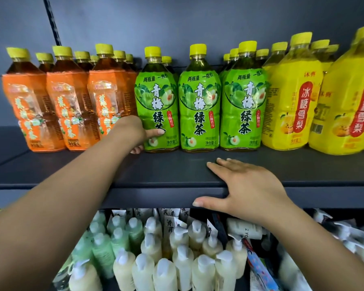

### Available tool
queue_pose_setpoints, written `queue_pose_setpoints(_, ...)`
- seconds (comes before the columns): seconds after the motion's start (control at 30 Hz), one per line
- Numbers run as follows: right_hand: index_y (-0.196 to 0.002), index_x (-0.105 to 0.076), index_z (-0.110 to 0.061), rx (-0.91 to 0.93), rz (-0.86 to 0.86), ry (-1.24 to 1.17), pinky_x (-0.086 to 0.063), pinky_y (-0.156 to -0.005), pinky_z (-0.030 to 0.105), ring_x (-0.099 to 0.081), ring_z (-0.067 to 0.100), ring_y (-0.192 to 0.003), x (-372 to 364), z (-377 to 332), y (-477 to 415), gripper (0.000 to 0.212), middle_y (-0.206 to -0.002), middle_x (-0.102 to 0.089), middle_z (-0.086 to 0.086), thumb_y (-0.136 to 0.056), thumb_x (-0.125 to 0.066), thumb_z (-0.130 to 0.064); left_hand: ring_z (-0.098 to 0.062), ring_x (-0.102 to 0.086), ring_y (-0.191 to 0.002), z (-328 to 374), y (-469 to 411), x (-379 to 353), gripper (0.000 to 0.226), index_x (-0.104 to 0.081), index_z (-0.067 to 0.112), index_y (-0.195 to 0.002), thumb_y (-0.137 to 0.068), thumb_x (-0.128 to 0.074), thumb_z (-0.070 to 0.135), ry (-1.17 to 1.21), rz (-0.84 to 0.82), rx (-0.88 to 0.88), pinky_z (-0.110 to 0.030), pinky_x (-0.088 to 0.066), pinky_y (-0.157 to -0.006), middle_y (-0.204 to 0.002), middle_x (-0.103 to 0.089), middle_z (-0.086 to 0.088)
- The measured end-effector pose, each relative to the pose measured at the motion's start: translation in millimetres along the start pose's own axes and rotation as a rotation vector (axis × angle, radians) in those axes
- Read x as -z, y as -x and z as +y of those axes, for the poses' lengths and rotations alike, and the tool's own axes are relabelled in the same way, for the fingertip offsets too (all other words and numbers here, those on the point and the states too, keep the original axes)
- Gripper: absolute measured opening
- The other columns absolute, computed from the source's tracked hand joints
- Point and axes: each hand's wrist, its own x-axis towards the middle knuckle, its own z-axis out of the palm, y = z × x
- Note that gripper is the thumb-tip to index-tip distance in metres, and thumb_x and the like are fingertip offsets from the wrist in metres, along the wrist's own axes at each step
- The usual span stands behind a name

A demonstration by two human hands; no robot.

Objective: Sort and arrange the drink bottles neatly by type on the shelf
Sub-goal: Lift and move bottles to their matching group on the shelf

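while the left hand [132,129] wraps the lower part of the leftmost green bottle [156,101] labelled 青梅绿茶, the right hand [244,185] lies flat and open on the shelf [156,175] edge. orange-label bottles [69,101] of amber tea stand left, yellow 冰糖雪梨 bottles [292,97] right.

Below, on the lower level, stand rows of cream pump bottles [183,263] with pale green pump bottles [102,246] to their left (white pump heads on both). Crumpled packets [345,229] lie at the right, and a dark grey back wall [177,19] rises at the far side.

Bottles [199,106] stand in rows on the shelf [166,175].
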Motion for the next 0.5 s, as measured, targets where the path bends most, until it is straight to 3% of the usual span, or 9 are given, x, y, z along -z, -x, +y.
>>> queue_pose_setpoints(0.07,-0.146,-0.013,-0.037,0.0,0.0,-0.007,-0.018,-0.112,0.025,-0.01,0.007,-0.143,0,0,0,0.093,-0.156,-0.011,-0.011,-0.067,-0.029,-0.083,-0.017,-0.047,-0.031,-4,3,-1,0.058,-0.044,0.004,-0.054,-0.075,-0.059,0.056,-0.038,0.125,-0.08,-0.029,-0.045,-0.052,-0.035,-0.048,-0.006)
queue_pose_setpoints(0.13,-0.146,-0.014,-0.037,-0.006,-0.001,-0.014,-0.018,-0.112,0.025,-0.01,0.007,-0.143,0,0,1,0.093,-0.156,-0.011,-0.012,-0.067,-0.03,-0.083,-0.024,-0.064,-0.059,-13,6,-4,0.061,-0.057,0.001,-0.061,-0.075,-0.056,0.06,-0.104,0.212,-0.168,-0.034,-0.052,-0.072,-0.059,-0.064,-0.012)
queue_pose_setpoints(0.2,-0.146,-0.013,-0.038,-0.013,0.005,-0.008,-0.017,-0.112,0.024,-0.01,0.006,-0.143,0,0,1,0.096,-0.156,-0.01,-0.013,-0.065,-0.029,-0.087,-0.03,-0.066,-0.082,-24,11,-6,0.064,-0.064,-0.001,-0.079,-0.076,-0.052,0.063,-0.166,0.303,-0.222,-0.035,-0.048,-0.079,-0.08,-0.069,-0.017)
queue_pose_setpoints(0.27,-0.146,-0.013,-0.039,-0.016,0.015,-0.006,-0.017,-0.112,0.024,-0.01,0.005,-0.143,-1,-1,0,0.1,-0.156,-0.011,-0.014,-0.061,-0.025,-0.092,-0.036,-0.059,-0.1,-26,21,-11,0.062,-0.056,-0.002,-0.109,-0.081,-0.055,0.054,-0.193,0.432,-0.302,-0.038,-0.042,-0.081,-0.101,-0.065,-0.023)
queue_pose_setpoints(0.37,-0.145,-0.013,-0.041,-0.022,0.036,-0.01,-0.018,-0.111,0.023,-0.011,0.003,-0.142,-3,-2,0,0.114,-0.155,-0.011,-0.016,-0.045,-0.009,-0.095,-0.038,-0.038,-0.127,-24,42,-22,0.071,-0.022,0.006,-0.143,-0.088,-0.056,0.036,-0.217,0.578,-0.562,-0.04,-0.031,-0.103,-0.137,-0.038,-0.026)
queue_pose_setpoints(0.43,-0.144,-0.014,-0.042,-0.025,0.056,-0.005,-0.018,-0.111,0.023,-0.012,0.002,-0.142,-4,-2,0,0.119,-0.155,-0.012,-0.017,-0.036,0.002,-0.09,-0.034,-0.01,-0.141,-23,48,-30,0.082,-0.002,0.019,-0.148,-0.089,-0.051,0.045,-0.318,0.495,-0.609,-0.04,-0.01,-0.114,-0.154,-0.001,-0.019)
queue_pose_setpoints(0.5,-0.144,-0.013,-0.042,-0.032,0.056,-0.009,-0.017,-0.111,0.022,-0.011,0.002,-0.142,-4,-2,-1,0.12,-0.155,-0.011,-0.018,-0.038,0.001,-0.096,-0.031,0.009,-0.143,-23,44,-36,0.091,0.016,0.027,-0.145,-0.086,-0.049,0.054,-0.37,0.361,-0.536,-0.041,-0.001,-0.114,-0.151,0.028,-0.01)
